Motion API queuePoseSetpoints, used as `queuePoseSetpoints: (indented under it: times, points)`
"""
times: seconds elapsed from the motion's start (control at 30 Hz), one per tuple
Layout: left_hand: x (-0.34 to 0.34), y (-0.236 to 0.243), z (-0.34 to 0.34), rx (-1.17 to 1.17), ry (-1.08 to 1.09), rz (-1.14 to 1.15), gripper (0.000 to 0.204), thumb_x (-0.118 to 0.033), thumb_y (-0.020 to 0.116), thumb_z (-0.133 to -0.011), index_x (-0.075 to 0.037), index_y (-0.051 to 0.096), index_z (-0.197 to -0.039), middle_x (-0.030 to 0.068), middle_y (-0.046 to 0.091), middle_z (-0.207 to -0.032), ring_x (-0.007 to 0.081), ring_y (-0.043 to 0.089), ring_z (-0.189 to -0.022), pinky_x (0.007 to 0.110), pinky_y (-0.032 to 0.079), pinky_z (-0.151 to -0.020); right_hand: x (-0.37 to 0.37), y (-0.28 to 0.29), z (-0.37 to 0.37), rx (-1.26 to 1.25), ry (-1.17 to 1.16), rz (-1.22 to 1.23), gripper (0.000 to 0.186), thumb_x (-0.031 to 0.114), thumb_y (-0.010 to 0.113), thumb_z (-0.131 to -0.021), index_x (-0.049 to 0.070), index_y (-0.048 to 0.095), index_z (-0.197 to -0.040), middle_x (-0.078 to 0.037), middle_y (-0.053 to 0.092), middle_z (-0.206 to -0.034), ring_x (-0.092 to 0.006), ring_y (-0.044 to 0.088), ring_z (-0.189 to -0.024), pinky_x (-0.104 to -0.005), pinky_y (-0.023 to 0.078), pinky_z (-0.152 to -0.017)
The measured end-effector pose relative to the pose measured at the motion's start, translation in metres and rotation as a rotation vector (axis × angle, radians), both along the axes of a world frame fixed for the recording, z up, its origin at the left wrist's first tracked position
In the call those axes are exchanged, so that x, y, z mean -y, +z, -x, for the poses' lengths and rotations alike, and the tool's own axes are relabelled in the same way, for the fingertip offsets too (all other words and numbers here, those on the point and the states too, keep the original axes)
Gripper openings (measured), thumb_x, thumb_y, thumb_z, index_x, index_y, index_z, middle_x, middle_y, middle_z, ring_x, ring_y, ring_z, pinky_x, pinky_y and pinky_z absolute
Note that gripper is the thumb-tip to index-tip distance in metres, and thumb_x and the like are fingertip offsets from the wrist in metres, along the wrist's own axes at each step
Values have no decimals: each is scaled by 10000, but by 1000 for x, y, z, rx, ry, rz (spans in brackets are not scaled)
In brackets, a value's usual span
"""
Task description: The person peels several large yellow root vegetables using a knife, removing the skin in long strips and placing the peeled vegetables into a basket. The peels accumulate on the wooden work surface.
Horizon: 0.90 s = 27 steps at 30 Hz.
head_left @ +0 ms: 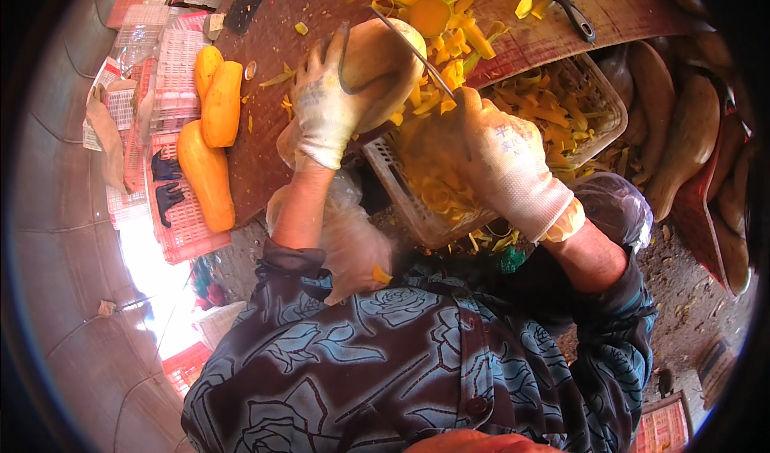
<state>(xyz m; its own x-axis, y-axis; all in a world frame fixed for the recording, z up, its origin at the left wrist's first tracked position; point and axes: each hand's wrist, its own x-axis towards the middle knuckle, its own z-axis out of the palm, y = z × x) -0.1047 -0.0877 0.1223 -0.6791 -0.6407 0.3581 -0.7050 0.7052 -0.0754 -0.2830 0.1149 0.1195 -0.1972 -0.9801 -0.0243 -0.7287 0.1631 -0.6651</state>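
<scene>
My left hand (325,104), in a pale work glove with dark fingers, is closed around a tan butternut squash (377,68). It presses the squash against the reddish-brown work board. My right hand (507,152), gloved the same way, grips a thin knife (413,50). The blade slants up and left across the squash's right end; its handle is hidden in my fist. Yellow-orange peels (461,40) and a round cut slice (430,16) lie just beyond the blade. Below my right hand stands a pale plastic crate (391,182) full of peelings.
A black-handled peeler (569,14) lies at the board's far right. Peeled orange squashes (206,176) rest at the left beside red plastic crates (180,60). Several unpeeled squashes (686,144) are heaped at the right. Scraps litter the ground (682,244).
</scene>
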Motion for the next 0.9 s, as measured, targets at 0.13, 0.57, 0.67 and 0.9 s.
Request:
queuePoseSetpoints:
  times: [0.13,0.57,0.67,0.9]
  points:
    - [-2,2,2,-19,45,-34,909,-509,891,-736,-137,541,-1487,151,594,-1435,359,568,-1326,468,478,-1094,0,-2,-1,-67,9,5,672,187,755,-822,-49,474,-1385,-241,684,-1079,-422,699,-926,-482,565,-765]
    - [6,-7,-1,-97,-50,65,989,-587,898,-645,-153,560,-1467,211,631,-1320,413,644,-1147,511,553,-953,-2,-1,-3,-79,-2,33,573,177,685,-893,-54,491,-1380,-243,691,-1039,-416,700,-904,-488,559,-756]
    - [6,-8,0,-71,-41,87,961,-591,885,-666,-152,569,-1460,208,635,-1320,413,642,-1149,510,551,-951,0,-3,0,-62,-3,12,539,193,661,-921,-59,497,-1369,-250,697,-1011,-424,700,-897,-498,557,-750]
    - [5,-2,1,-44,29,36,819,-648,749,-809,-196,588,-1473,191,643,-1314,402,638,-1159,534,513,-982,10,-2,4,-57,-50,-41,471,248,586,-967,-83,537,-1300,-275,690,-864,-469,686,-867,-540,544,-779]
